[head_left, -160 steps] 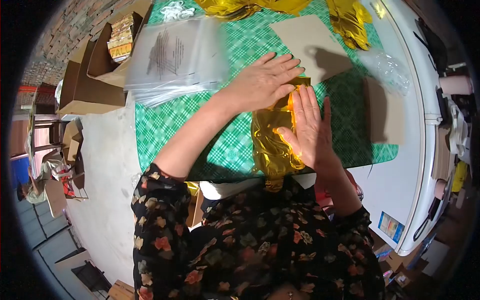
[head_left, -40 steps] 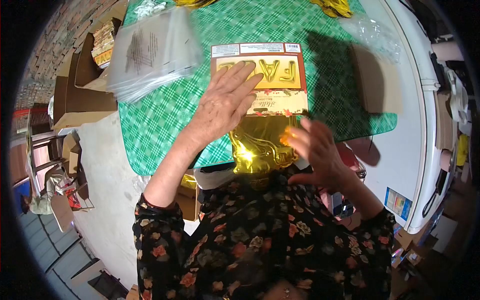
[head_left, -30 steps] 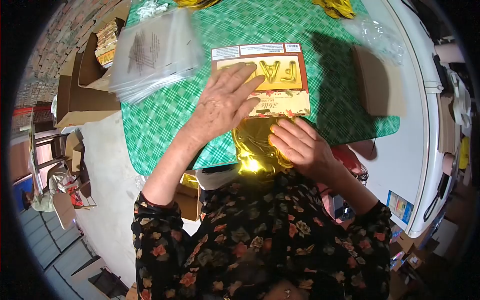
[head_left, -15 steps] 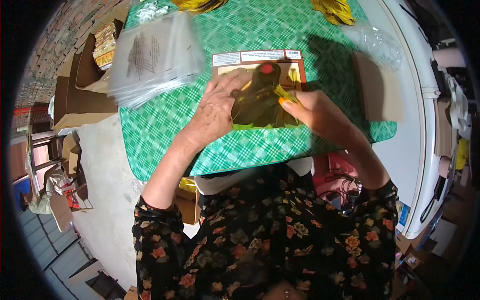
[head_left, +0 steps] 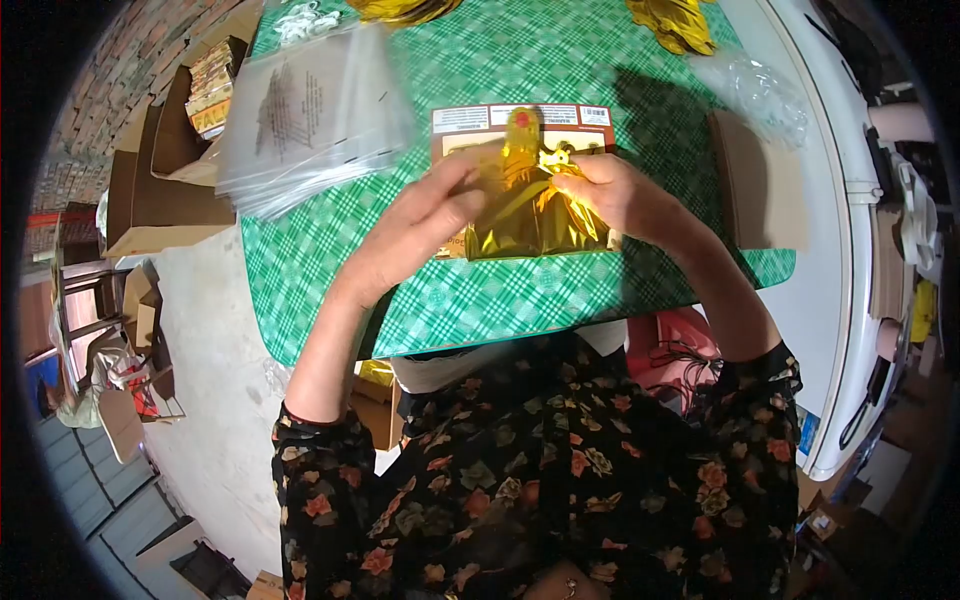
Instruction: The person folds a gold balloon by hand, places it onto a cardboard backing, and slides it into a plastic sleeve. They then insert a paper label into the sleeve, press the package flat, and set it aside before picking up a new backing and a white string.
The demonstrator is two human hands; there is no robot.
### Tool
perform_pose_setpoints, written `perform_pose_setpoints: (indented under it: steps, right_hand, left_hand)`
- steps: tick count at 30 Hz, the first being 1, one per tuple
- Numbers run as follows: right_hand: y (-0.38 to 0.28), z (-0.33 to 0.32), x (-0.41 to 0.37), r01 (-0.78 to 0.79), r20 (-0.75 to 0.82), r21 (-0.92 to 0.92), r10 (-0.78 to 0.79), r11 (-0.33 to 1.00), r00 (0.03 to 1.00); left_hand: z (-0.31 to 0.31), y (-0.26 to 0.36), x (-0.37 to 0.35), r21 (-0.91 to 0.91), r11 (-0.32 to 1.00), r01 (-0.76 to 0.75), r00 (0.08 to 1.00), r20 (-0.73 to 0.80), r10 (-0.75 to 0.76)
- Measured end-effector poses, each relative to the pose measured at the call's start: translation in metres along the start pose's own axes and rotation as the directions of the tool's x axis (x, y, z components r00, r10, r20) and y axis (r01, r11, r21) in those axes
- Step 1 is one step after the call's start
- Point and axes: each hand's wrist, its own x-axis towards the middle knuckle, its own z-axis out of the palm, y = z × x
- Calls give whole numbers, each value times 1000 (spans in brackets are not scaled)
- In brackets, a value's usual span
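A shiny gold foil balloon (head_left: 545, 225), folded flat with a narrow upright strip bearing a red dot, lies over a printed card (head_left: 459, 122) on the table. My right hand (head_left: 625, 200) pinches the gathered foil at its upper right between thumb and fingers. From the left, my left hand (head_left: 425, 215) reaches in with its fingers stretched toward the strip and its thumb apart, lower down by the foil's left edge. Its fingertips are blurred and overlap the foil.
A stack of clear plastic bags (head_left: 310, 115) lies at the left on the green checked tablecloth (head_left: 440, 305). More gold foil (head_left: 675, 22) sits at the far edge. Crumpled clear plastic (head_left: 755, 90) and a brown cardboard piece (head_left: 755, 185) are at the right. Open cartons (head_left: 165, 220) stand left.
My left hand has lifted from lying flat and shifted slightly left, its thumb now apart. The foil has turned from dark to bright gold, and its strip stands more upright. My right hand still pinches it.
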Motion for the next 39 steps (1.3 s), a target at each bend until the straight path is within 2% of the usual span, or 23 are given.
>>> perform_pose_setpoints:
  steps: [2, 3, 6, 9, 12, 15, 18, 20, 21, 24, 25, 28, 32, 35, 38, 39]
  right_hand:
    - [5, 3, 0, 9, -32, -4, -9, 1000, 999]
    - [4, 3, 0, -17, -32, 12, 18, 1000, 999]
    - [-8, 1, -1, -119, -6, 71, 120, 990, 993]
    - [-22, -3, -2, -104, -8, -9, 104, 994, 995]
    - [-24, -5, -3, -110, 6, 9, 110, 994, 994]
    - [-16, 1, -4, -101, -13, 127, 103, 987, 995]
    - [-26, 4, -7, -119, -38, 185, 128, 976, 991]
    - [-24, 5, -7, -170, -38, 178, 180, 969, 983]
    - [-22, 6, -7, -197, -39, 175, 206, 965, 978]
    - [-22, 0, -8, -135, -43, 31, 136, 990, 990]
    - [-20, -1, -8, -94, -36, 5, 94, 996, 995]
    - [-27, 3, -8, -132, -42, 113, 138, 985, 990]
    - [-28, 1, -10, -150, -28, 112, 154, 982, 988]
    - [-22, 3, -9, -39, -61, 83, 44, 996, 997]
    - [-17, 2, -10, -46, -47, 26, 47, 999, 998]
    - [-18, 2, -10, -45, -51, 14, 46, 999, 998]
  left_hand:
    - [15, 3, -1, -34, 999, -13, 998, -65, 11]
    - [18, -2, 3, 118, 990, -82, 992, -82, 92]
    - [26, -1, 7, 214, 977, 14, 983, -181, 26]
    - [31, -8, 12, 300, 951, -78, 957, -243, 156]
    - [36, -15, 18, 407, 908, -102, 932, -281, 231]
    - [39, -17, 21, 537, 837, -105, 926, -253, 279]
    - [34, -17, 21, 594, 795, -122, 919, -235, 317]
    - [21, -5, 14, 267, 964, -1, 954, -289, 81]
    - [16, 0, 11, 87, 994, 69, 958, -284, -42]
    - [9, 3, -1, 184, 982, -46, 915, -388, 115]
    - [9, -1, -6, 203, 978, -37, 902, -415, 120]
    - [9, -7, -18, 332, 943, -14, 901, -406, 156]
    - [11, -5, -25, 394, 919, -6, 879, -437, 193]
    - [16, 1, -30, 402, 914, 57, 885, -444, 140]
    - [21, -4, -35, 603, 798, -9, 898, -347, 272]
    - [26, -6, -36, 639, 769, 11, 882, -369, 293]
